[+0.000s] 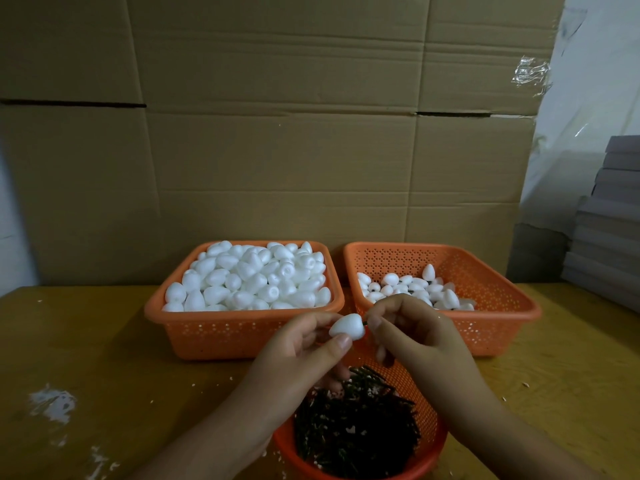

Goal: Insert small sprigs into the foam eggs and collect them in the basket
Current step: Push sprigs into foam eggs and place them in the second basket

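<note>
My left hand (pixel 304 344) pinches a white foam egg (pixel 347 326) between thumb and fingers, just above the near basket. My right hand (pixel 408 327) pinches a small dark sprig (pixel 364 322) whose tip touches the egg's right end. The left orange basket (pixel 242 332) is heaped with plain foam eggs (pixel 249 277). The right orange basket (pixel 491 327) holds a thinner layer of eggs (pixel 412 289), some with dark stubs showing. A round orange basket (pixel 426 424) in front of me is filled with dark sprigs (pixel 353 424).
The baskets stand on a yellow-brown wooden table (pixel 104 358) with white foam crumbs and a smear (pixel 52 403) at the left. Flattened cardboard (pixel 277 133) forms the back wall. A stack of grey boards (pixel 609 216) stands at the right.
</note>
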### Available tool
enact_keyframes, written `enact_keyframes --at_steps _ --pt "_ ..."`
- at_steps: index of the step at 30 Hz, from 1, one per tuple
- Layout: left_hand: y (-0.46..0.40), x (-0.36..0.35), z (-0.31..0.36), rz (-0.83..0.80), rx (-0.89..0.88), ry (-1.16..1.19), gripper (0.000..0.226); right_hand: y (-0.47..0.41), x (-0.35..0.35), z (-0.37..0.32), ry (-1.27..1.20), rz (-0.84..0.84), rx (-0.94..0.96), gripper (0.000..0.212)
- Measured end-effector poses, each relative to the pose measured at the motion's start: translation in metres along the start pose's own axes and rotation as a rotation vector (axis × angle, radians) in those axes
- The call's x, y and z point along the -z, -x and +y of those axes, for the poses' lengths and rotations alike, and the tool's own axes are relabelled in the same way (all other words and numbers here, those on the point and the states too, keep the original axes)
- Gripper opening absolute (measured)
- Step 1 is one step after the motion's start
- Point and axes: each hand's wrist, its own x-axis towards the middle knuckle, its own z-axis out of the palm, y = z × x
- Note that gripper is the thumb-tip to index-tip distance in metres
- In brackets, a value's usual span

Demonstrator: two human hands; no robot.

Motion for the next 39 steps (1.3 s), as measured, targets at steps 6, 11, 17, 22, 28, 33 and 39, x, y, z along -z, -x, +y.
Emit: enact_keyframes --at_steps 6,11,17,22,28,33,39 --pt "-0.001 0.003 0.003 0.026 0.017 0.059 0.047 -0.005 0.007 -0.009 0.037 0.029 -0.015 0.006" --pt "0.000 0.003 0.008 0.041 -0.040 0.024 0.025 -0.017 0.033 -0.012 0.021 0.229 -0.059 0.007" --pt "0.000 0.010 0.016 0.113 -0.136 -0.061 0.026 -0.029 0.067 0.000 0.003 0.508 -0.128 0.008" --pt "-0.013 0.040 0.014 0.356 -0.297 -0.459 0.020 -0.034 0.073 0.004 0.196 0.458 -0.187 0.039" --pt "-0.021 0.082 0.008 0.462 -0.320 -1.266 0.027 -0.019 0.038 -0.011 0.331 0.158 -0.086 0.020" --pt "-0.022 0.091 0.005 0.333 -0.132 -1.373 0.048 0.001 0.003 -0.013 0.534 -0.384 0.004 0.013" --pt "-0.021 0.090 0.007 0.291 -0.079 -1.462 0.066 0.012 -0.016 0.010 0.801 -0.769 0.192 0.028"
